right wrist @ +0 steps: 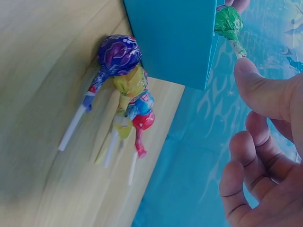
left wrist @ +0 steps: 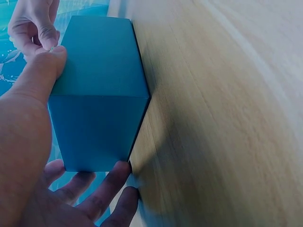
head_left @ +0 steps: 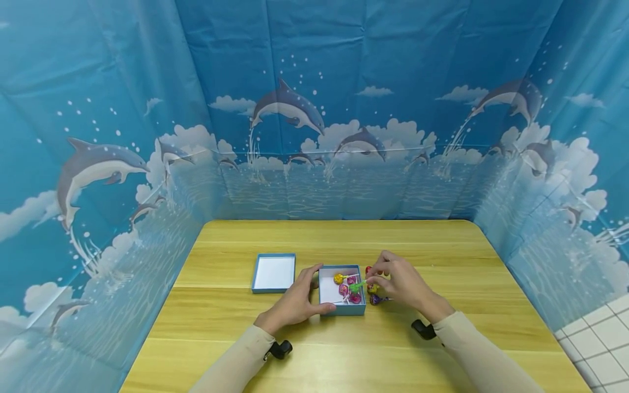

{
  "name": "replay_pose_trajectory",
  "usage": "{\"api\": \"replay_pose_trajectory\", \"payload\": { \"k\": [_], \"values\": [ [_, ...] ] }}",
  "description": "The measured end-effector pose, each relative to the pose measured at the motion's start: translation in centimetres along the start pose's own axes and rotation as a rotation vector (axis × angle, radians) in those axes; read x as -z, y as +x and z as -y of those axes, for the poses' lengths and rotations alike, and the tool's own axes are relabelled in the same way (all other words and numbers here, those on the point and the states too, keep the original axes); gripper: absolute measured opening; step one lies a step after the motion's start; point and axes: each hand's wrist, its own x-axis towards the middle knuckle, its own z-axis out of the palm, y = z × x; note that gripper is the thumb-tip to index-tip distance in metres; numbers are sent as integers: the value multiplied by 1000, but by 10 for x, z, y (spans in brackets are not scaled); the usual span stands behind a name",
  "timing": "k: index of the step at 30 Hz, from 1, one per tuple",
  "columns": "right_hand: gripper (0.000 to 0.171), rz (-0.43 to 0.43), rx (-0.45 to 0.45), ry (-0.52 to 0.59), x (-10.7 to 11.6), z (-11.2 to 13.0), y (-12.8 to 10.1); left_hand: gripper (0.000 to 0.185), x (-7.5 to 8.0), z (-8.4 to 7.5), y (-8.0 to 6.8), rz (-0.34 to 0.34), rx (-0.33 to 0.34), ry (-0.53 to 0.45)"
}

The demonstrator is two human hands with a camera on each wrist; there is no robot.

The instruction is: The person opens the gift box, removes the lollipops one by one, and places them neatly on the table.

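A blue box (head_left: 342,309) with a white inside stands on the table, several lollipops lying in it, among them a yellow one (head_left: 339,278) and pink ones (head_left: 344,290). My left hand (head_left: 296,302) grips its left side, thumb at the near edge and fingers round the far corner. Over the box's right part, my right hand (head_left: 400,279) pinches a green lollipop (right wrist: 228,21) by its stick. Just right of the box, beneath that hand, lie a purple lollipop (right wrist: 119,55), a yellow lollipop (right wrist: 130,82), a blue lollipop (right wrist: 141,105) and a red lollipop (right wrist: 144,121).
Left of the box lies its lid (head_left: 274,273), white inside up with a blue rim. The wooden table (head_left: 221,327) ends at a blue dolphin-print curtain (head_left: 314,185) at the back and both sides. White tiles (head_left: 594,338) show at the lower right.
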Motion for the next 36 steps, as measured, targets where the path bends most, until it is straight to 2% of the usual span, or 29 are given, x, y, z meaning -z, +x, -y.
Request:
{"api": "replay_pose_trajectory", "payload": {
  "k": [11,20,25,36],
  "values": [
    [9,-26,-98,102,10,-11,-18,117,-1,1,0,-6,-3,20],
    [13,-21,-128,109,14,-23,-35,117,-1,2,1,-11,-8,33],
    [10,4,-150,121,13,-27,-44,117,0,1,1,-7,-9,32],
    [10,124,-203,163,2,-37,-58,117,-2,2,1,-15,-7,32]
  ]
}}
